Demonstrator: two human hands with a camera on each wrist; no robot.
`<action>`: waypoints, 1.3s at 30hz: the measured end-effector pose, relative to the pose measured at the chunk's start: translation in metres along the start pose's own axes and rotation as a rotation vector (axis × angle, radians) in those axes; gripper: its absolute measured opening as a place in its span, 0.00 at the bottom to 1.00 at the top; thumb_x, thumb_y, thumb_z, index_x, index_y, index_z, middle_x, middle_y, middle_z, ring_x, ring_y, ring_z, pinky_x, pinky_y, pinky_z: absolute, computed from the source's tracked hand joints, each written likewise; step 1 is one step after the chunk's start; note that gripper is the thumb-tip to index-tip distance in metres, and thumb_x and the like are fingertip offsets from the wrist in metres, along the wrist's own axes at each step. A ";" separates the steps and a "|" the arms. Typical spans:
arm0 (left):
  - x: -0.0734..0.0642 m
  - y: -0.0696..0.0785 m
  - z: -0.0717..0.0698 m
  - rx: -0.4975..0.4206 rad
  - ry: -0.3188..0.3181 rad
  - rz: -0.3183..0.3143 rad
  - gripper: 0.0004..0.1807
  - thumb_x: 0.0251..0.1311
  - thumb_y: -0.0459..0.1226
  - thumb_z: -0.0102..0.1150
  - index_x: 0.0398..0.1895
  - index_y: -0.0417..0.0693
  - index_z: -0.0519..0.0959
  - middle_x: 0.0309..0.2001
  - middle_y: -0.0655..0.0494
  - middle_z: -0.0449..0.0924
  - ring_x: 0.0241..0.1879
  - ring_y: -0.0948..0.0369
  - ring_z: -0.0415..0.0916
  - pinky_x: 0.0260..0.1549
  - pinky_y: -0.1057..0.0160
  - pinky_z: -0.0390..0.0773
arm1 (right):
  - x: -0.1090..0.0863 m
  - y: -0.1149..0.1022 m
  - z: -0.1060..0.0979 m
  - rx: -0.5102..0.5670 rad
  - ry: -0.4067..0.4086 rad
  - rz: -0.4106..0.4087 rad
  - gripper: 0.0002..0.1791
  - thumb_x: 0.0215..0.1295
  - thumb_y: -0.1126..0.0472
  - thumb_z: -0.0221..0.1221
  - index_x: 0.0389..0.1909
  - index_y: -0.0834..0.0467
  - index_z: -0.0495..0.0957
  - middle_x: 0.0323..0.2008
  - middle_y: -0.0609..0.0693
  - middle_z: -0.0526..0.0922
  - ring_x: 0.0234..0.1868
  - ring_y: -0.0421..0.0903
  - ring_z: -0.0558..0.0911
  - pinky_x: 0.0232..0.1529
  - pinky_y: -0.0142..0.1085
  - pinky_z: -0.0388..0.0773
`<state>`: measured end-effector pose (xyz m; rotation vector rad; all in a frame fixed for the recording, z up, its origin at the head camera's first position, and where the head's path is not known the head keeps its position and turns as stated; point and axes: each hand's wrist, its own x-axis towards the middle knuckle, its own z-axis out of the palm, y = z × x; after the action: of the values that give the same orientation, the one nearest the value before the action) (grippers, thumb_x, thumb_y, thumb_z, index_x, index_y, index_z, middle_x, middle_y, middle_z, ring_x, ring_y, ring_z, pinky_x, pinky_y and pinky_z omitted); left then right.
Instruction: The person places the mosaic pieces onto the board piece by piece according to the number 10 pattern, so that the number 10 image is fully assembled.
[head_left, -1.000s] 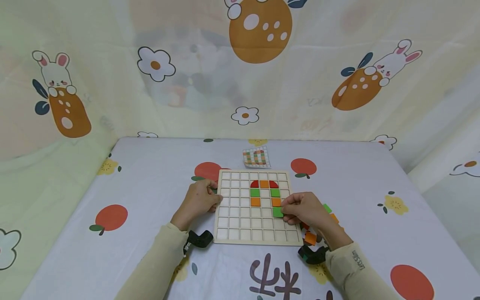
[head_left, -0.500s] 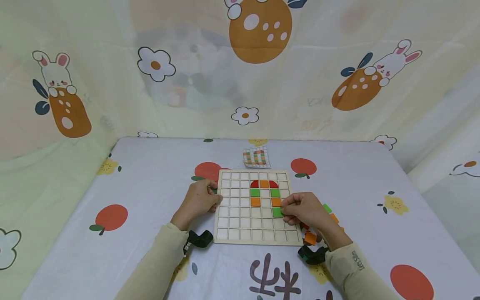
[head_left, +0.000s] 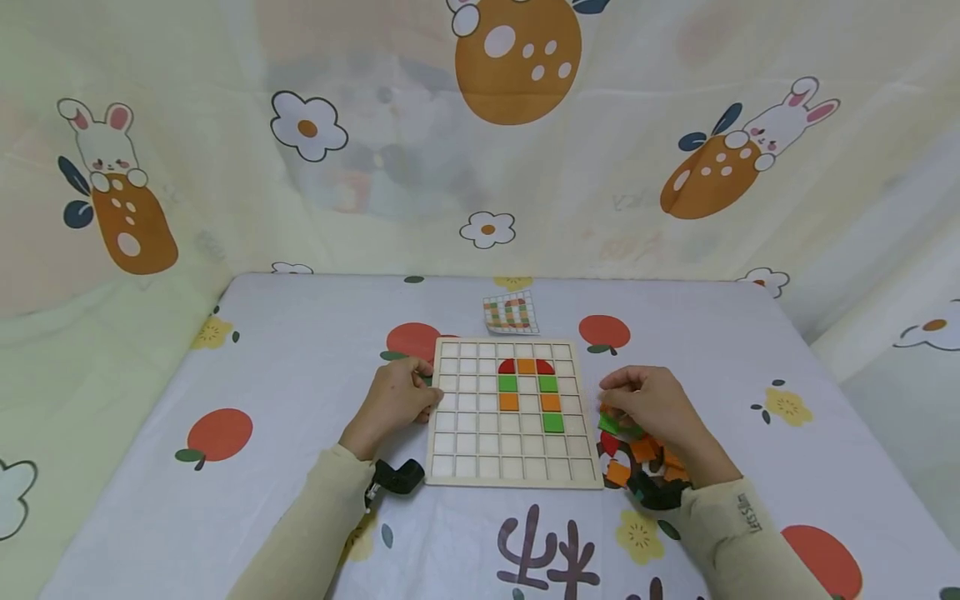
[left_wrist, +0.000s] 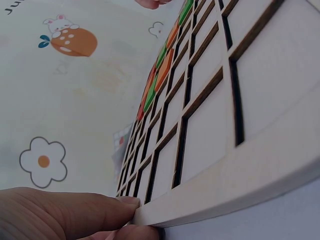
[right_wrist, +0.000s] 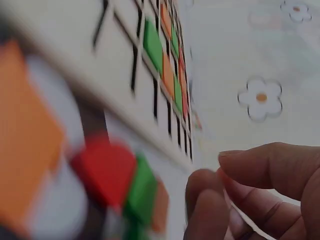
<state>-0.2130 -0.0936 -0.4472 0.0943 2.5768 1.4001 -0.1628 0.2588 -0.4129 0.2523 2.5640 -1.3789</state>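
Observation:
A square wooden grid board lies on the table, with red, orange and green tiles in some of its cells. My left hand pinches the board's left edge, the thumb showing over the rim in the left wrist view. Beyond the board's right side, my right hand hovers over a pile of loose tiles, its fingers bent and the thumb near the index finger. The right wrist view shows no clear tile between those fingertips. Close to them lie a green tile and a bit of orange.
A small printed card with a coloured grid pattern lies behind the board. Both wrists carry black camera mounts. A patterned curtain rises behind the fruit-print tablecloth.
My right hand has let go of the green tile in the board and moved right, over the loose pile. The left hand stays on the board's edge.

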 end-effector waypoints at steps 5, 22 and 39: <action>0.000 0.002 0.000 0.004 -0.001 -0.005 0.17 0.62 0.30 0.70 0.51 0.33 0.79 0.29 0.49 0.78 0.18 0.62 0.80 0.21 0.66 0.82 | 0.003 0.009 -0.016 -0.121 0.024 0.045 0.17 0.71 0.58 0.63 0.53 0.65 0.83 0.43 0.57 0.86 0.39 0.51 0.79 0.37 0.36 0.80; 0.000 0.001 0.000 0.011 -0.004 0.017 0.17 0.61 0.30 0.70 0.51 0.32 0.79 0.29 0.49 0.79 0.17 0.61 0.80 0.21 0.66 0.81 | 0.000 0.029 -0.035 -0.293 0.030 0.107 0.19 0.66 0.57 0.67 0.53 0.64 0.83 0.40 0.58 0.83 0.40 0.53 0.77 0.36 0.38 0.77; 0.000 -0.001 0.000 0.019 0.002 0.029 0.16 0.61 0.29 0.70 0.50 0.33 0.79 0.29 0.50 0.78 0.17 0.62 0.80 0.20 0.67 0.80 | -0.003 0.033 -0.033 -0.145 0.064 0.068 0.15 0.69 0.62 0.64 0.53 0.66 0.80 0.36 0.55 0.83 0.34 0.50 0.81 0.35 0.36 0.84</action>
<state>-0.2134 -0.0937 -0.4484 0.1341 2.6010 1.3870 -0.1554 0.3049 -0.4211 0.3604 2.6659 -1.1735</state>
